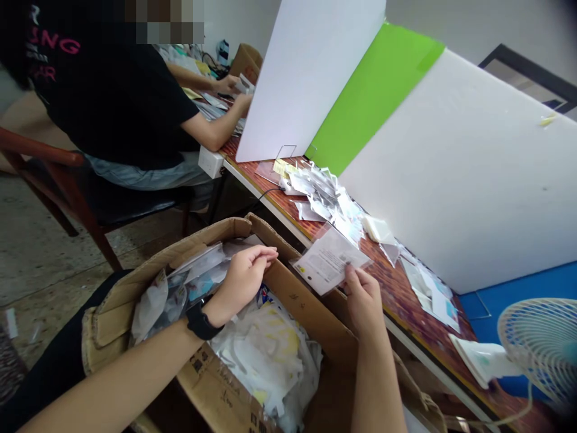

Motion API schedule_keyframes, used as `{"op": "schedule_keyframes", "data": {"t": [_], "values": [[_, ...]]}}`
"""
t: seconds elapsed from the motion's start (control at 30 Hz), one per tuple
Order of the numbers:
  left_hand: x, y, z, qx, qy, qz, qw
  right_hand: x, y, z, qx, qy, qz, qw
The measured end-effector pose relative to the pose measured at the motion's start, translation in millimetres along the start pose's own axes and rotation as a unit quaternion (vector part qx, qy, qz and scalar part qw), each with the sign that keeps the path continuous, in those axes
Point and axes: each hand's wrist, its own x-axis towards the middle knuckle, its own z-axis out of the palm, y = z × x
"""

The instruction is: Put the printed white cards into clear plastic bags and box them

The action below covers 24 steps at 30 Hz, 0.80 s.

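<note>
My right hand (pixel 363 297) pinches the near edge of a clear plastic packet (pixel 329 258) with a printed white card inside, holding it above the table edge. My left hand (pixel 246 276), with a black watch on the wrist, hovers over an open cardboard box (pixel 293 291); its fingers are curled together and I cannot see anything in them. The box is full of plastic bags and white packaging (pixel 265 352).
A pile of small clear packets (pixel 324 195) lies on the brown table (pixel 396 294). White and green boards (pixel 451 156) stand along the table. A fan (pixel 538 349) sits at right. Another person in a black shirt (pixel 112 90) works at far left on a wooden chair.
</note>
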Motion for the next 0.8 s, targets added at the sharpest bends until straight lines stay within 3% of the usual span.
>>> {"op": "schedule_keyframes", "data": {"t": [0.2,0.4,0.5,0.6,0.7,0.8], "values": [[1.6,-1.8,0.0,0.031,0.004,0.007,0.999,0.6,-2.6,-5.2,-0.063,-0.088,0.012,0.994],[8.8,-7.6,-1.2,0.074,-0.001,0.021,0.997,33.0,42.8,-2.8,-0.18,0.017,0.068,0.981],[15.9,-13.2,-4.0,0.116,0.007,0.042,0.992,54.6,60.8,0.8,-0.23,-0.001,0.089,0.969],[19.5,-14.9,-6.0,0.167,0.022,0.071,0.983,73.6,67.5,7.5,-0.274,-0.037,0.064,0.959],[15.4,-12.5,-4.7,0.211,0.013,0.108,0.972,88.9,72.6,12.3,-0.347,-0.041,0.044,0.936],[6.8,-10.0,-0.7,0.279,-0.035,0.163,0.946,99.8,81.8,13.8,-0.441,-0.036,0.041,0.896]]}}
